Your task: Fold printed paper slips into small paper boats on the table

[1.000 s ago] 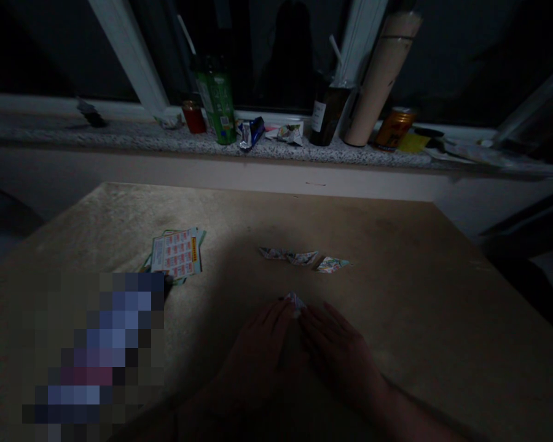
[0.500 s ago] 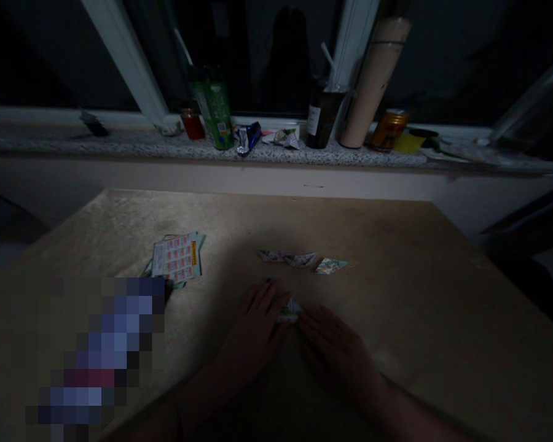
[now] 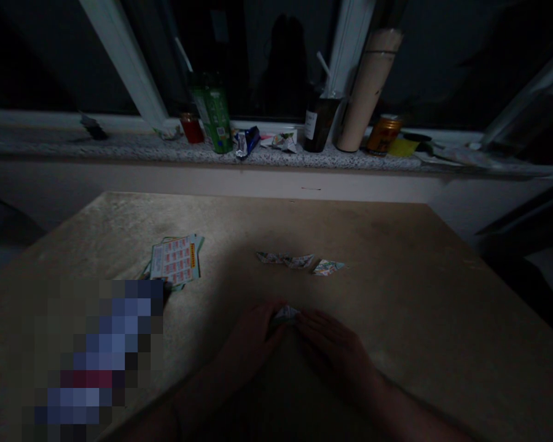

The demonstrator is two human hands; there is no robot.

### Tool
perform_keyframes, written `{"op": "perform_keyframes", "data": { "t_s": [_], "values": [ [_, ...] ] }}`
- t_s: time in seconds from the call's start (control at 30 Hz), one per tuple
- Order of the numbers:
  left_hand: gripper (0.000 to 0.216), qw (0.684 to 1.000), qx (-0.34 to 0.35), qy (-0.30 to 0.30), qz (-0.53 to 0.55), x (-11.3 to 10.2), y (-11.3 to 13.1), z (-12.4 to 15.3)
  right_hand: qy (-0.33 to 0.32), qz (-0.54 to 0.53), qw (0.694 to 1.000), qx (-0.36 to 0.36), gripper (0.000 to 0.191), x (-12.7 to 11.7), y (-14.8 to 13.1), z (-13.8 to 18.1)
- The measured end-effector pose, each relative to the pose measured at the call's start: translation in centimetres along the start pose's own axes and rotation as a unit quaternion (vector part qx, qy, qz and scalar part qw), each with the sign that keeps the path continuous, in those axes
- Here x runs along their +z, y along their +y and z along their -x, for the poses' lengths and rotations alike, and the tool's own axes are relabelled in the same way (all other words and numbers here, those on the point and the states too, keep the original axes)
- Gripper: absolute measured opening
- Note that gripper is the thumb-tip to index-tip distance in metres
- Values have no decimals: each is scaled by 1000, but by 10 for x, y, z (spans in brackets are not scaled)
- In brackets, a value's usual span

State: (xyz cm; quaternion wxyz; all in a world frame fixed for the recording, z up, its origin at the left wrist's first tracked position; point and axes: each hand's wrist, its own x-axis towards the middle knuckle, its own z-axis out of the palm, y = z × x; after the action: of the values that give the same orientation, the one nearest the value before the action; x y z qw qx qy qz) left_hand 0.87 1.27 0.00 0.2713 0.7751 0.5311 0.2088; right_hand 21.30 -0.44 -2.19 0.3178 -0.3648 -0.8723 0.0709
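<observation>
A small folded piece of paper, printed and roughly triangular, lies on the table between my two hands. My left hand grips its left side, the fingers bent and the thumb near the lower edge. At the paper's right corner, my right hand has its fingers pressed together, holding that end down. Farther up the table lie folded paper pieces, with another folded paper piece just to their right. Dim light hides the details of my fingertips.
A stack of printed paper sheets lies on the left of the table, beside a blurred-out patch. Along the windowsill stand a green container, a dark cup with a straw, a tall tumbler and an orange can.
My left hand's fingers have drawn back from stretched out over the paper to bent at its left side. The right hand stays at the right corner. The view has shifted slightly.
</observation>
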Motion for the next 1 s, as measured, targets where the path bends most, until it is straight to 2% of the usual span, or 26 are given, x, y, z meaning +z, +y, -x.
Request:
{"op": "perform_keyframes", "data": {
  "t_s": [0.1,0.2,0.3,0.4,0.5,0.63,0.73,0.8,0.9,1.0],
  "values": [
    [27,995,-26,13,96,1,2,2,43,-34,998,32,33,-3,2,2],
    [40,966,-90,34,242,0,5,2,84,-90,978,167,34,-8,1,-1],
    [52,928,-134,26,347,-2,8,-1,51,-204,935,284,24,-9,1,-6],
    [51,914,-145,4,379,-1,7,-3,19,-298,896,327,17,-7,3,-8],
    [42,918,-148,-1,367,0,6,-3,29,-324,881,344,17,-5,5,-9],
    [31,924,-138,-16,357,0,6,-1,61,-316,892,317,16,-7,3,-9],
    [40,902,-93,25,420,-1,7,0,103,-275,918,266,13,-10,0,-9],
    [40,858,-81,73,503,2,7,0,136,-235,937,221,10,-12,0,-8],
    [43,764,-125,104,624,11,7,-1,172,-182,960,124,11,-16,0,-5],
    [47,716,-177,138,661,19,6,-3,170,-143,974,41,18,-19,-1,-4]
  ]
}}
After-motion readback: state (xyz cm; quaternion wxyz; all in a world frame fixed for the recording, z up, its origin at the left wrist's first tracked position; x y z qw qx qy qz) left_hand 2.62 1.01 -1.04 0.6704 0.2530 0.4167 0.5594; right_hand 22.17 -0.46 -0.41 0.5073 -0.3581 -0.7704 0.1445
